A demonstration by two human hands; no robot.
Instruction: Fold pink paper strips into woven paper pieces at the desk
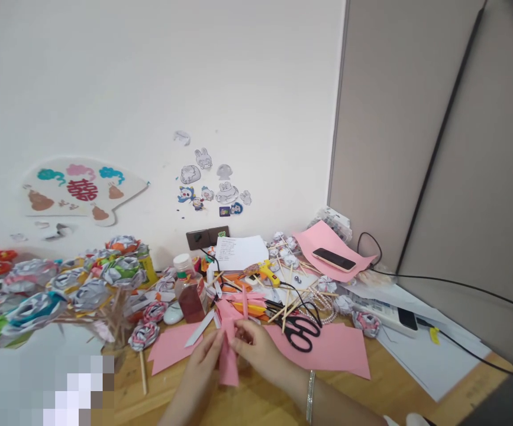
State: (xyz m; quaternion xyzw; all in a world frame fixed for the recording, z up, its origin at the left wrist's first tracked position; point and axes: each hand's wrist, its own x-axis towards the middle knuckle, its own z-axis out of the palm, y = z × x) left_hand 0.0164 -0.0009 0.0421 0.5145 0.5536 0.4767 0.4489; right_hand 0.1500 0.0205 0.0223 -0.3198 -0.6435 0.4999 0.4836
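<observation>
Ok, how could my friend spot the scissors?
Find the wooden table, then the pink sheet just right of the person's right hand. The scissors lie partly over that sheet. Their two black handle loops set them apart from the pale sticks.

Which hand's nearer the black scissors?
Right. The right hand is beside the black scissors, just left of their handles in the picture; the left hand is farther left, across the pink paper strip both hold.
</observation>
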